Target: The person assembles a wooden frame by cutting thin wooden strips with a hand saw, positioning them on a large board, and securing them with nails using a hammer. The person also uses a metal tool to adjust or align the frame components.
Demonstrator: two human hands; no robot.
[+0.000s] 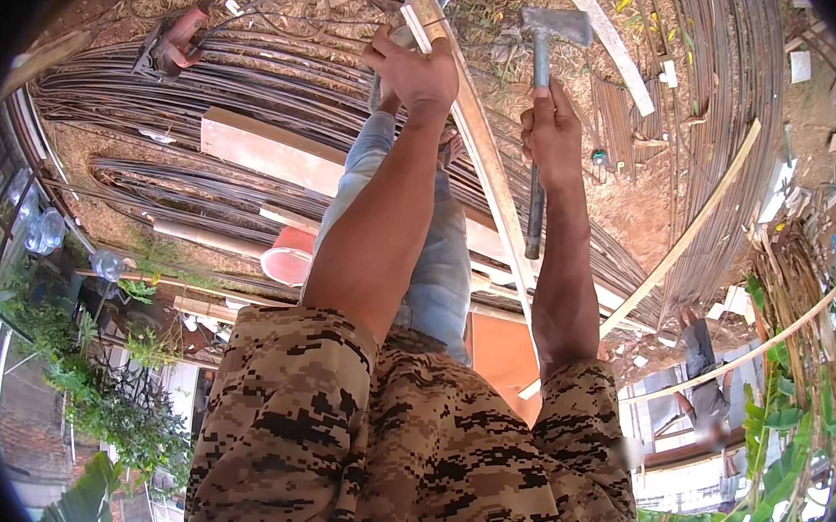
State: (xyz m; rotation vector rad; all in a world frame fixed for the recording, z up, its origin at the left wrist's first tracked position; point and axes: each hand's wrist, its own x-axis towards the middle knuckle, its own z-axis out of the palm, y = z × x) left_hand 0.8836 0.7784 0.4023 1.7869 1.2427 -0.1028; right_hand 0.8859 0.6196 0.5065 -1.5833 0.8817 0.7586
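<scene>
My left hand is closed around the upper end of a long, narrow wooden board. The board slants down to the right, past my jeans and between my forearms. To the right of it, my right hand grips a hatchet by its dark, straight handle, with fingers wrapped round the shaft. Its flat grey metal head is at the top, apart from the board, and the handle's lower end sticks out below my fist. Part of the board's end is hidden under my left fingers.
Bundles of long, thin metal rods cover the ground, with more rods at the right. A thick timber, a red bucket and a curved pale strip lie around me. Another person is at the far right, near leaning poles.
</scene>
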